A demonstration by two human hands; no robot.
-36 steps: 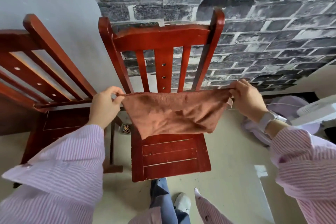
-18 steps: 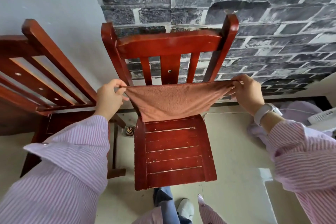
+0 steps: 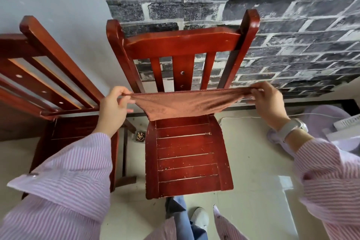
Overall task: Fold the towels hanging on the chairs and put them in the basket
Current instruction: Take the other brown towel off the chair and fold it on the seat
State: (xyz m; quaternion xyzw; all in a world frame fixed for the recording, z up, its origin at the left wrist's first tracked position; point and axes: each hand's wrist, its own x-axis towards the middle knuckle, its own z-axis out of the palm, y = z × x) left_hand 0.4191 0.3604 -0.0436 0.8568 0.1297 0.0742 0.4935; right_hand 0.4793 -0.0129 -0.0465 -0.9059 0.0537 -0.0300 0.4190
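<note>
A brown towel is stretched flat between my two hands, above the back of the seat of a red wooden chair. My left hand pinches its left end and my right hand pinches its right end. The towel sags a little in the middle and appears folded double. No basket is in view.
A second red wooden chair stands to the left, its back bare. A dark brick-pattern wall is behind the chairs. A pale lilac object and a white cable lie on the floor at right. My foot is below the seat.
Both hands have lifted and pulled the towel tauter, so it hangs shorter and flatter than before. The view has tilted down a little.
</note>
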